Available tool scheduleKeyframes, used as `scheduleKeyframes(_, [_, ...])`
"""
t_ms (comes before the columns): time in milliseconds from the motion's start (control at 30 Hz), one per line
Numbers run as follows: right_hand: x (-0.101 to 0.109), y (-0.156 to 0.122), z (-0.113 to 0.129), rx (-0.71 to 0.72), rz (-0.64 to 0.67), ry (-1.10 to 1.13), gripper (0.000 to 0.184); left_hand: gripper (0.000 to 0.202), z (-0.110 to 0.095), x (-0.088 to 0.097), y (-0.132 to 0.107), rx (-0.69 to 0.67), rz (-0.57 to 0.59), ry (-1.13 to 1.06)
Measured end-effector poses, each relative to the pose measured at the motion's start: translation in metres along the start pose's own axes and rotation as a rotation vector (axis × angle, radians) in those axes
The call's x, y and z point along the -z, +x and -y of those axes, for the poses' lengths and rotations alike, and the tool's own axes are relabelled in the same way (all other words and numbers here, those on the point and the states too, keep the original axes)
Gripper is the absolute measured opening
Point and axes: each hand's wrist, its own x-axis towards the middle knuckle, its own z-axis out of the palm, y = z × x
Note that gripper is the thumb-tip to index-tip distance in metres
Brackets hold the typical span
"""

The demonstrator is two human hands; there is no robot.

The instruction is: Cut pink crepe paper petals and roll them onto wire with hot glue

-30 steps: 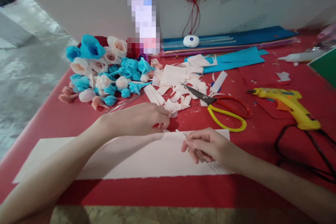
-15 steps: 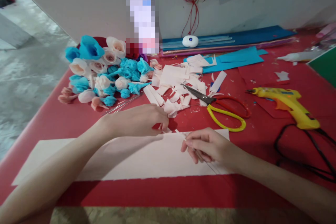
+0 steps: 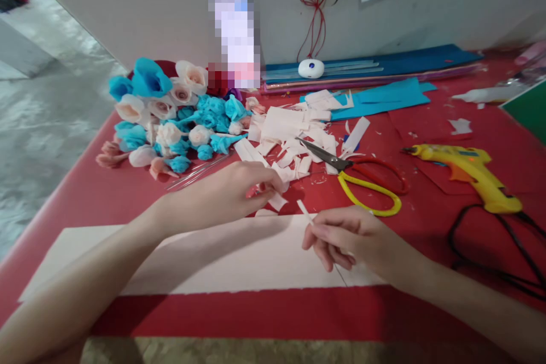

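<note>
My left hand [image 3: 239,190] pinches a small pale pink paper piece [image 3: 278,201] between thumb and fingers, above the back edge of a long pale paper strip [image 3: 205,267]. To its right, the closed fingers of my right hand [image 3: 354,234] grip a thin wire stem [image 3: 304,212]. The stem's upper end is wrapped in white; its dark lower end sticks out below the palm. A gap separates the stem tip from the paper piece. Just beyond both hands lie loose paper cuttings [image 3: 284,123] and scissors [image 3: 328,156] with one red and one yellow handle.
Blue, white and pink paper flowers [image 3: 150,78] are heaped at the left. A yellow glue gun [image 3: 473,168] with a black cord lies at the right. Blue paper sheets [image 3: 384,96] and a white earbud case [image 3: 311,68] sit at the back, by the wall.
My left hand has lifted slightly and drawn the paper piece up from the strip's edge. My right hand has shifted right with the stem, widening the gap between the hands.
</note>
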Motion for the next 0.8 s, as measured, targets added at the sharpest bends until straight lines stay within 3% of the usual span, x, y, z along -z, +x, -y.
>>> scheduleKeyframes(100, [-0.004,-0.010,0.015,0.092,-0.048,-0.104,0.023,0.012,-0.012,-0.003,-0.003,0.015,-0.136,-0.154])
scheduleKeyframes(233, [-0.007,-0.016,0.024,0.224,-0.137,-0.229,0.021,0.013,-0.023,-0.011,-0.008,-0.027,-0.220,-0.326])
scheduleKeyframes(467, [-0.011,-0.016,0.023,0.249,-0.171,-0.242,0.023,0.014,-0.032,-0.023,-0.011,0.000,-0.195,-0.515])
scheduleKeyframes(633, [-0.011,-0.019,0.024,0.327,-0.283,-0.318,0.032,0.021,-0.037,-0.031,-0.011,0.048,-0.208,-0.829])
scheduleKeyframes(800, [-0.009,-0.020,0.025,0.379,-0.385,-0.355,0.029,0.011,-0.041,-0.033,-0.008,-0.014,-0.295,-0.809])
